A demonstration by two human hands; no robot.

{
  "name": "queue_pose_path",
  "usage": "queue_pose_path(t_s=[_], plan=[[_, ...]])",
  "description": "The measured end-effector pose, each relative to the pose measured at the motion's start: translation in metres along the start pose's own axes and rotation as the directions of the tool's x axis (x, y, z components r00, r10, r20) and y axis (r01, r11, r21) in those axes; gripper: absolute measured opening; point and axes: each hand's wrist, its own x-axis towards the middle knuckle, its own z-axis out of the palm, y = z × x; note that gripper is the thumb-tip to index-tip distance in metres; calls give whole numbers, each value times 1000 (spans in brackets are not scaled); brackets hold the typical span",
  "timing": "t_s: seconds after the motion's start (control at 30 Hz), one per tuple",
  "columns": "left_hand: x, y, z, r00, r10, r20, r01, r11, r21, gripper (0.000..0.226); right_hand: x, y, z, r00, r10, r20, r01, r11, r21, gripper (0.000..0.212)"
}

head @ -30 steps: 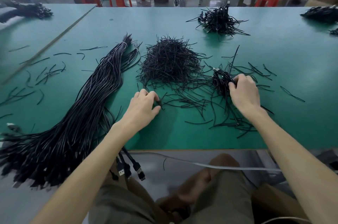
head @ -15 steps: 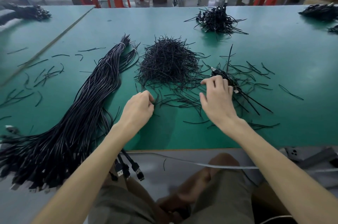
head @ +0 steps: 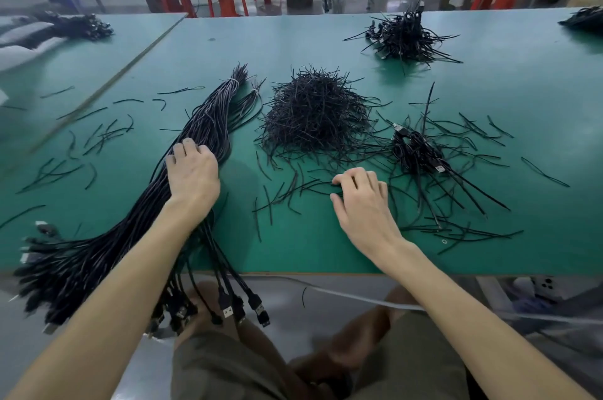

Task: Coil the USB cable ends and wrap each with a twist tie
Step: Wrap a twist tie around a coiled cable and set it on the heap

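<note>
Left of centre, left hand (head: 192, 171) lay on the diagonal cable bundle (head: 208, 125), fingers curled over it; right hand's (head: 362, 200) hold on loose twist ties (head: 315, 185) was unclear.

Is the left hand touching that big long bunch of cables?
Touching. The head view shows the left hand lying on the cable bundle, its fingers curled over the strands.

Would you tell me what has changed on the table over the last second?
The left hand moved left from the loose ties onto the bundle, fingers curled over it. The right hand let go of the coiled cable and moved left to the loose ties; whether it pinches one is unclear. The coiled cable, tie pile and bundle stayed put.
</note>
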Motion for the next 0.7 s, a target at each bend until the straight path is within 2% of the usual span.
queue_pose_path(t_s=[0.1, 0.2, 0.33, 0.47, 0.7], plan=[[-1, -7, 6, 995, 69, -76, -66, 997, 41, 23, -2, -1, 2, 999, -35, -12, 34, 998, -43, 24], [-2, -6, 6, 993, 70, -89, -68, 997, 32, 17, -3, -1, 3, 999, -22, -27, 21, 999, -35, 22], [-1, -4, 8, 995, 70, -72, -67, 997, 43, 34, -3, -1, 3, 999, -27, -40, 25, 999, -44, 20], [1, -4, 7, 992, 71, -103, -65, 996, 58, 22, -4, -1, 4, 999, -22, -45, 19, 998, -54, 19], [0, -5, -4, 992, 52, -113, -54, 999, -10, 17, -4, 0, 5, 998, -20, -57, 17, 999, -52, 15]])
